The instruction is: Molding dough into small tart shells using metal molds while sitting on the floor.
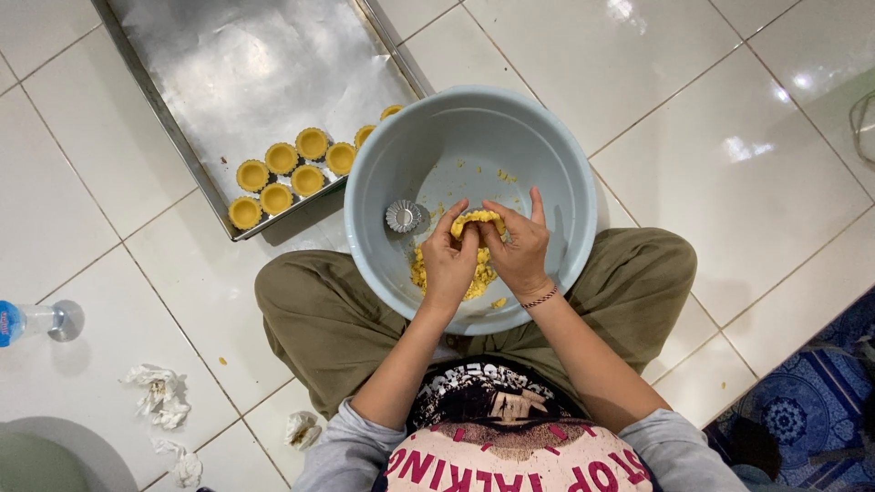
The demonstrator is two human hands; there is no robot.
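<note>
Both of my hands are inside a pale blue plastic bowl [556, 173] that rests on my crossed legs. My left hand [447, 260] and my right hand [519, 251] together pinch a small tart mould lined with yellow dough [478, 220], thumbs pressing into it. More crumbly yellow dough [478, 281] lies on the bowl's bottom under my hands. An empty fluted metal tart mould [404, 216] sits in the bowl just left of my left hand.
A large metal baking tray [255, 64] lies on the white tiled floor at upper left, with several dough-lined tart moulds [292, 173] along its near edge. A plastic bottle [36, 321] and crumpled tissues [162, 394] lie at left. A blue patterned rug [802, 410] is at lower right.
</note>
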